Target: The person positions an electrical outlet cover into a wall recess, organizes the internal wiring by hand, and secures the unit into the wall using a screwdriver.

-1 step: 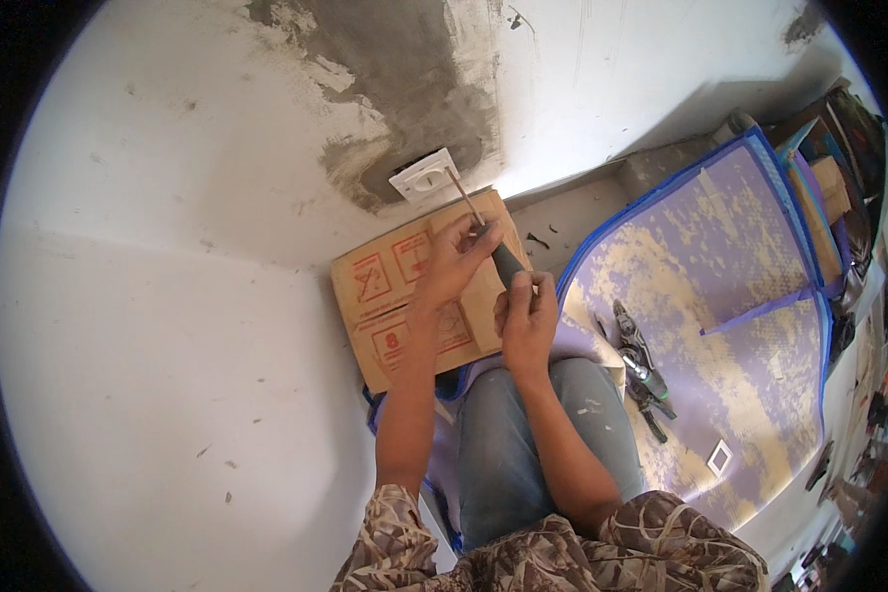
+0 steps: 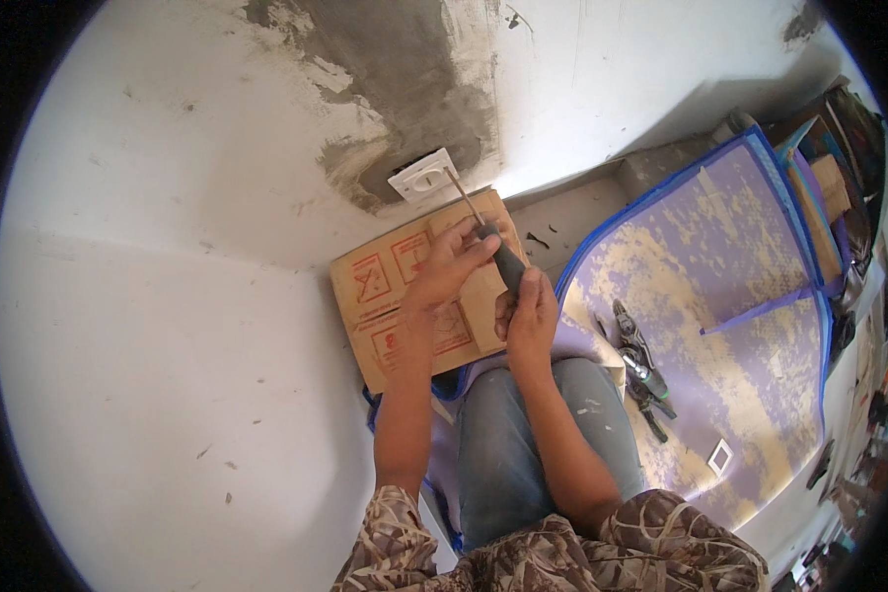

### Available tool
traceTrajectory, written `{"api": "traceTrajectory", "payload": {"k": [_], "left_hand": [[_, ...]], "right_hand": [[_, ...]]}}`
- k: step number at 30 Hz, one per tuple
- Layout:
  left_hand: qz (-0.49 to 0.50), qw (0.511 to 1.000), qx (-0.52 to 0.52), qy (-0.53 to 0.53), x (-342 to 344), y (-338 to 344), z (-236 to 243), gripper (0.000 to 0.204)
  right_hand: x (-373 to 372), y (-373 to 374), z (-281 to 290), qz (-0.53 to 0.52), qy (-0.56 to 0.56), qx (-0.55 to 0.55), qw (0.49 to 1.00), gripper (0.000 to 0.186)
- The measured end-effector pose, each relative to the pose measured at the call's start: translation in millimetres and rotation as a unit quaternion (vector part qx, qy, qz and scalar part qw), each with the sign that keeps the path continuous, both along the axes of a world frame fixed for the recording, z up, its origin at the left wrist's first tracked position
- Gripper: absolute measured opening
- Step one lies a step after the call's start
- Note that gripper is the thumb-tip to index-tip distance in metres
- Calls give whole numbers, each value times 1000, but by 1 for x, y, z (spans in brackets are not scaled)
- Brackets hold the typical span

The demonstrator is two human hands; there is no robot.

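A screwdriver (image 2: 507, 264) with a dark handle and thin metal shaft points up and left. Its tip meets the right side of a white wall socket plate (image 2: 425, 177), set in a grey plastered patch. The plate sits tilted, with a dark gap along its upper edge. My left hand (image 2: 446, 271) is closed about the front of the handle, thumb on it near the shaft; some of its fingers are blurred. At the rear end of the handle, my right hand (image 2: 531, 314) grips with fingers curled.
Under my hands stands a cardboard box (image 2: 375, 259) with red print, against the wall. To the right, pliers (image 2: 633, 335) and other hand tools lie on a worn purple mat (image 2: 750, 227) with a blue edge. A small white frame (image 2: 720, 457) rests farther down the mat.
My left hand has shifted slightly down and left, baring more of the handle's front. My right fingers have moved a little on the handle. The screwdriver tip stays at the plate.
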State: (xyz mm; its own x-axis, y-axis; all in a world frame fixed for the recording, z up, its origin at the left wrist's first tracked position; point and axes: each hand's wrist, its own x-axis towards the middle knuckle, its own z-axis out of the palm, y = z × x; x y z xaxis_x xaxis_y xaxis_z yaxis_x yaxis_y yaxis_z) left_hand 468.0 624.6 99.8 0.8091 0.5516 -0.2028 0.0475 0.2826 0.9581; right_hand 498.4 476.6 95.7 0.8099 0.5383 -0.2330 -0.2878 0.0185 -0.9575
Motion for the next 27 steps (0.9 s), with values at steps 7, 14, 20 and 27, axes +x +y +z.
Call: {"api": "traceTrajectory", "payload": {"k": [7,14,20,27], "left_hand": [[19,999,10,49,2,-2,2,50],[-14,997,-74,-25,-4,-6,11,59],[-25,999,-42,-2,-3,-3,11,57],[-24,998,-65,-4,-30,-9,3,53]], "right_hand": [[-1,11,-11,-85,-345,-51,934,30],[-3,1,-1,8,-107,3,994,32],[-2,3,-4,12,39,3,999,35],[-19,-1,-15,23,-156,-30,987,36]]}}
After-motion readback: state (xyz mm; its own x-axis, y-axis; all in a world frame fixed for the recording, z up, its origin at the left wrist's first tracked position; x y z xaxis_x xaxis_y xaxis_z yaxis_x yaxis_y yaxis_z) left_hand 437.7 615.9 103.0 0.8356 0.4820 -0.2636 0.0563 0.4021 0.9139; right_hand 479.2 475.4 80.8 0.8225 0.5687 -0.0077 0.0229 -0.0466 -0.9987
